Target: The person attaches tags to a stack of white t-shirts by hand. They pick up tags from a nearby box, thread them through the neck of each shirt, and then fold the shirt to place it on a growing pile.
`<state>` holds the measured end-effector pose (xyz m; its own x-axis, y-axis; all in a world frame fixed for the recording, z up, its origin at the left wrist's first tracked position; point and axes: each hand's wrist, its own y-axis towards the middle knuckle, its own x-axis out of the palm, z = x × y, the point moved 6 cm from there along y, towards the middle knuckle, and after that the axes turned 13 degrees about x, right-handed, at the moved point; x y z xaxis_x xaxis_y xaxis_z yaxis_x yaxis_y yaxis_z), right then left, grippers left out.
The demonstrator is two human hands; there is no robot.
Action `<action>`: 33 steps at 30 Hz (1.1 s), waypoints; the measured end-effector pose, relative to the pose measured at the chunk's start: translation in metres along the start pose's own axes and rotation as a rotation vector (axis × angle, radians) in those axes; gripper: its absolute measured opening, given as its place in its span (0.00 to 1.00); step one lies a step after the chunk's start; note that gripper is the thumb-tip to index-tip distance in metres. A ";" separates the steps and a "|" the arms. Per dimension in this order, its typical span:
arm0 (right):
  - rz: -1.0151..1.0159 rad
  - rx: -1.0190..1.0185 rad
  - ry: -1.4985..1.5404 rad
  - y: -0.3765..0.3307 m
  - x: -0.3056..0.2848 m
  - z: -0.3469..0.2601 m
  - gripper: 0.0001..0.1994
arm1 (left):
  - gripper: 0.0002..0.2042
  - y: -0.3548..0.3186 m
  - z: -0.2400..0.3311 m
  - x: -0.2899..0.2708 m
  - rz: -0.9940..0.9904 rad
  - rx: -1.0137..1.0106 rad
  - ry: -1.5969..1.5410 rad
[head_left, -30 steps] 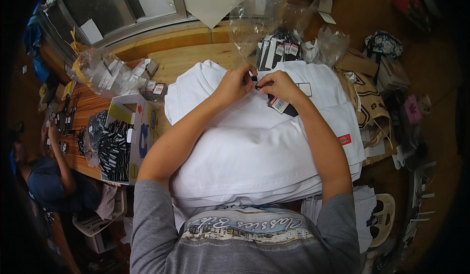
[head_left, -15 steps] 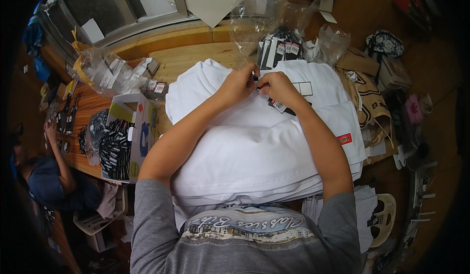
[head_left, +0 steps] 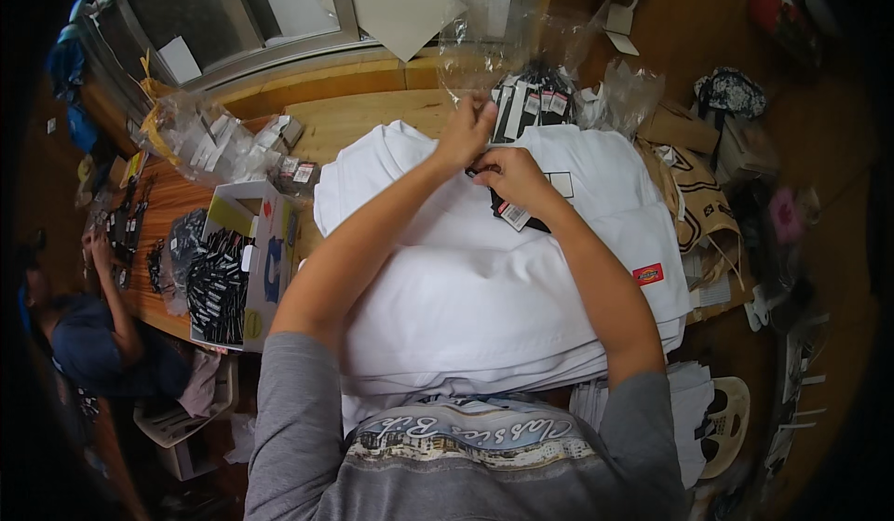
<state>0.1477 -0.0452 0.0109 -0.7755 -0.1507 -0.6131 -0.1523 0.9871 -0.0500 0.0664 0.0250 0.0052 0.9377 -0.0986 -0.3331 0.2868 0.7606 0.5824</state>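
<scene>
A stack of folded white garments [head_left: 456, 307] lies before me, with a small red label [head_left: 647, 274] on its right side. Near the top of the stack, my right hand [head_left: 518, 180] pinches a small dark piece at its fingertips. Just below that hand, a black hang tag [head_left: 512, 214] with a white sticker rests on the cloth; whether it joins the dark piece is hidden. My left hand [head_left: 464, 135] is raised just beyond and left of the right one. Its fingers are curled together, and what they hold is too small to make out.
Black and white tags [head_left: 531, 102] lie beyond the stack beside clear plastic bags [head_left: 633, 93]. To the left stands a box [head_left: 256, 321] of black tags. A co-worker [head_left: 107, 344] sits at far left. A brown paper bag [head_left: 703, 204] stands right.
My left hand has risen away from my right hand, which has moved slightly down and left. The black hang tag has shifted left and shows more.
</scene>
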 end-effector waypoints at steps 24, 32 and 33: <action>0.500 0.561 -0.525 0.005 -0.190 0.141 0.15 | 0.19 -0.093 -0.039 -0.185 -0.407 -0.423 0.456; 0.723 0.343 -0.428 0.001 -0.185 0.109 0.13 | 0.13 -0.104 -0.012 -0.209 -0.139 -0.043 0.682; 0.715 0.295 -0.394 0.000 -0.191 0.110 0.13 | 0.12 -0.104 -0.015 -0.213 -0.084 -0.120 0.579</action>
<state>0.3630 -0.0102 0.0413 -0.3470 0.4872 -0.8014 0.4981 0.8198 0.2827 -0.1666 -0.0233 0.0042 0.6436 0.1787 -0.7442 0.2996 0.8360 0.4598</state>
